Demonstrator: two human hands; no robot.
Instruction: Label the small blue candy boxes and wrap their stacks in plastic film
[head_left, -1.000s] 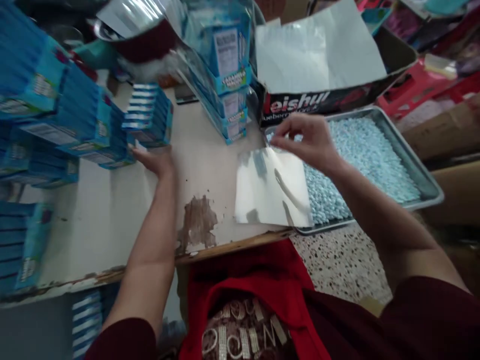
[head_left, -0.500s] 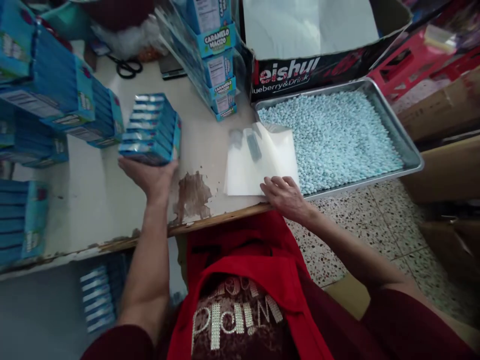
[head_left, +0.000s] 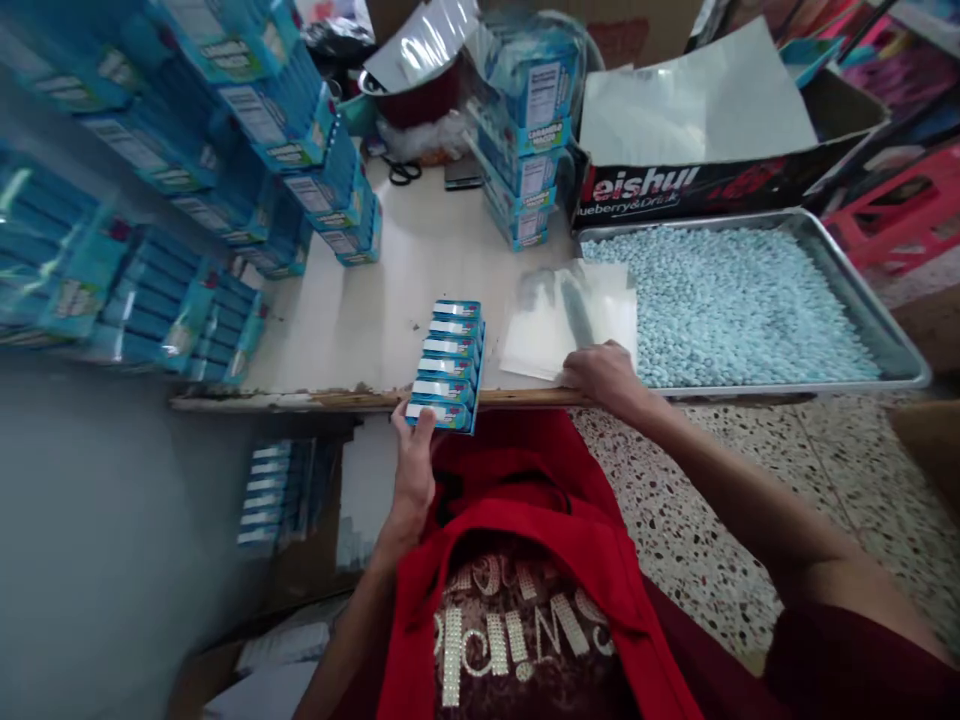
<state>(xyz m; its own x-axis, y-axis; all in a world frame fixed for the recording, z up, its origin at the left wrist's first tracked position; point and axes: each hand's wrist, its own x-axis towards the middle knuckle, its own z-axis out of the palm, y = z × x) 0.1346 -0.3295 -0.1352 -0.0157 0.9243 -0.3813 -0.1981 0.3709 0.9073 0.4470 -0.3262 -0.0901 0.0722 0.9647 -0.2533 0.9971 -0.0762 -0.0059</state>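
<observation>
My left hand [head_left: 412, 470] is closed around the near end of a blue display box [head_left: 450, 365] packed with a row of small candy boxes. Its thumb presses on the top, and the box sits at the table's front edge. My right hand [head_left: 604, 378] lies with curled fingers on the near right corner of a stack of thin whitish plastic sheets [head_left: 536, 335], seeming to pinch it. A darker strip shows through the sheets. Right beside that hand is a metal tray [head_left: 911, 350] filled with small light-blue candies [head_left: 742, 300].
Stacks of blue candy boxes [head_left: 330, 190] fill the left side. Wrapped boxes [head_left: 529, 150] stand at the back, near black scissors [head_left: 403, 171]. A black carton [head_left: 697, 180] sits behind the tray. Under the table are more boxes [head_left: 266, 490].
My left hand has brought the blue display box right and towards me, to the table edge, turning its top into view. My right hand stays at the sheets, fingers more curled. The view has shifted left.
</observation>
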